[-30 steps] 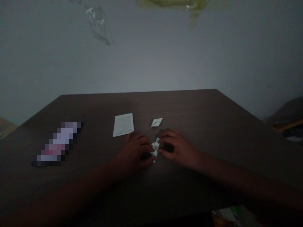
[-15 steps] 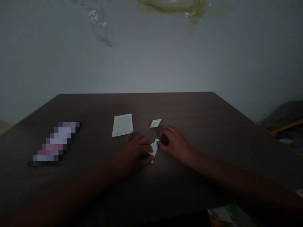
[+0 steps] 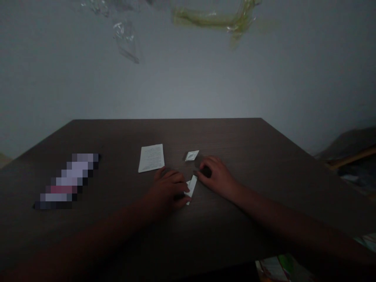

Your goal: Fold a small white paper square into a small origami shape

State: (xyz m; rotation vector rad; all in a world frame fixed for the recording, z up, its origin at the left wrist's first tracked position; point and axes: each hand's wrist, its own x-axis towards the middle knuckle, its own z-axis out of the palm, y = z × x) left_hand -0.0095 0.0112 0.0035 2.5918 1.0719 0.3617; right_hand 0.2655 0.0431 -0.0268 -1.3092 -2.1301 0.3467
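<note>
Both forearms reach in from the near edge of the dark brown wood-grain counter (image 3: 264, 156) and converge at its middle, palms down. The light is dim.

The left hand (image 3: 169, 190) lies low on the surface, wrist flat and fingers curled. Its fingertips and thumb are closed on the left edge of a small white folded paper strip (image 3: 192, 185). The strip lies on the counter between the two hands, tilted with its upper end away from the person.

The right hand (image 3: 217, 178) is arched, knuckles raised and fingers half-curled. Its fingertips meet the strip's upper right end. Whether they pinch it or merely press on it cannot be told.

A small white folded paper diamond (image 3: 192, 155) lies just beyond the hands, apart from both. A white printed paper sheet (image 3: 151, 158) lies flat just beyond the left hand. A long pixelated object (image 3: 67, 180) lies well apart to the left. Scraps of clear tape (image 3: 126, 39) stick to the grey wall (image 3: 293, 70) behind.
</note>
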